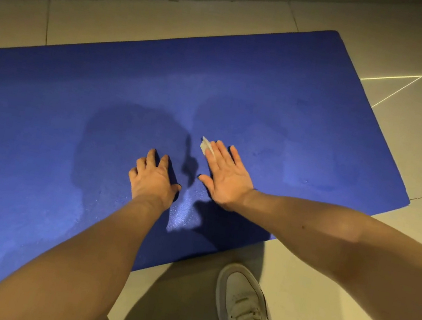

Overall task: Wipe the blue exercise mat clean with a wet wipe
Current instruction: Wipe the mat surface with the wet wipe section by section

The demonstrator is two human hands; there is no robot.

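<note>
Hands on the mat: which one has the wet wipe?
The right hand: its straight fingers press the white wet wipe onto the blue exercise mat. The left hand rests bare on the mat, fingers bent.

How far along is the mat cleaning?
Seemingly partway. Darker patches around the middle of the blue mat look damp, as if wiped, though they could partly be shadow. In hand: the right hand presses the wet wipe flat on the mat, while the left hand braces beside it. Left: the lighter far-left stretch and the edges may still need wiping.
</note>
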